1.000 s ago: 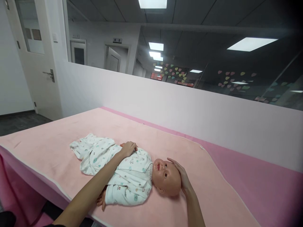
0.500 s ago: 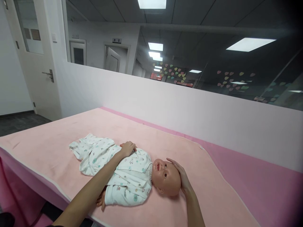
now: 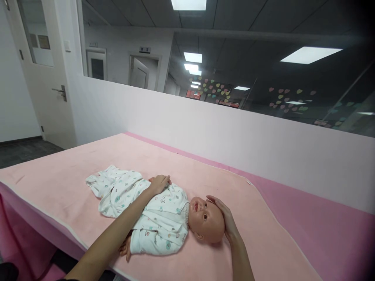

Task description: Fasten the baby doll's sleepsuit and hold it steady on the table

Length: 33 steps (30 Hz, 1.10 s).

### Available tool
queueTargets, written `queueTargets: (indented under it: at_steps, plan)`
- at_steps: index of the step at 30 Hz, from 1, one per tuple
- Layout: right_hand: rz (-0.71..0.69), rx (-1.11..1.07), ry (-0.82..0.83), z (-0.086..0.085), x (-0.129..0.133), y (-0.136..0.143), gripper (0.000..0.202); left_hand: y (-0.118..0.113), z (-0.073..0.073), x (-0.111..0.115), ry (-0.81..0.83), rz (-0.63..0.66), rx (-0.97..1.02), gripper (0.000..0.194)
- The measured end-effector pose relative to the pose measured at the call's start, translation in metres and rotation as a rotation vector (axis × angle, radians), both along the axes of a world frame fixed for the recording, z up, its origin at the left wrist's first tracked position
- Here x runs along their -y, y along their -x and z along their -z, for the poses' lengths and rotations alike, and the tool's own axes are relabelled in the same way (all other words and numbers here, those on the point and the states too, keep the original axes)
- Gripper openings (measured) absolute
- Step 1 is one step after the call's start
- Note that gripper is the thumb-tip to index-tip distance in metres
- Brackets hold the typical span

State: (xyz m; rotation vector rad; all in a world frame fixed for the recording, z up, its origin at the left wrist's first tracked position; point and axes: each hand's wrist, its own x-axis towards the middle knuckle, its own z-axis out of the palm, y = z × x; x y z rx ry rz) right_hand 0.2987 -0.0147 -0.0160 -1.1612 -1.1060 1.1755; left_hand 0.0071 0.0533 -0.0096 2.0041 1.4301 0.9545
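A pink blanket (image 3: 73, 175) covers the table beside a white half-wall (image 3: 234, 136). The baby doll (image 3: 164, 216) lies on it (face up). The left hand (image 3: 158, 183) rests flat on its chest; the right hand (image 3: 225, 220), open, cups its head.

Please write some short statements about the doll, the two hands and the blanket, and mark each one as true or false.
1. The right hand cups the top of the baby doll's head. True.
2. The doll lies face down. False: its face is turned up.
3. The left hand rests on the doll's far side. True.
4. The doll is bare. False: it wears a printed white romper.
5. The doll lies on a pink blanket. True.
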Motion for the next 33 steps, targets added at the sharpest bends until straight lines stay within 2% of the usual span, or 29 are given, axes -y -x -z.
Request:
queueTargets:
  at_steps: [4, 10, 26, 33]
  plan:
    - [0.032, -0.055, -0.019, 0.0014, -0.0015, -0.0011, 0.039, -0.0003, -0.0017, 0.0012, 0.002, 0.014, 0.005, 0.053]
    - [-0.177, 0.028, 0.030, -0.0005, 0.0018, -0.0021, 0.043, -0.0008, -0.0026, 0.0015, 0.004, 0.012, -0.003, 0.045]
    - [-0.151, -0.043, 0.056, 0.0032, 0.0014, 0.0002, 0.044, 0.0008, -0.0033, 0.0003, 0.018, 0.043, -0.035, 0.040]
    - [-0.134, 0.001, 0.035, -0.0034, 0.0054, 0.0035, 0.043, 0.0006, -0.0037, 0.0013, -0.003, 0.035, -0.047, 0.044]
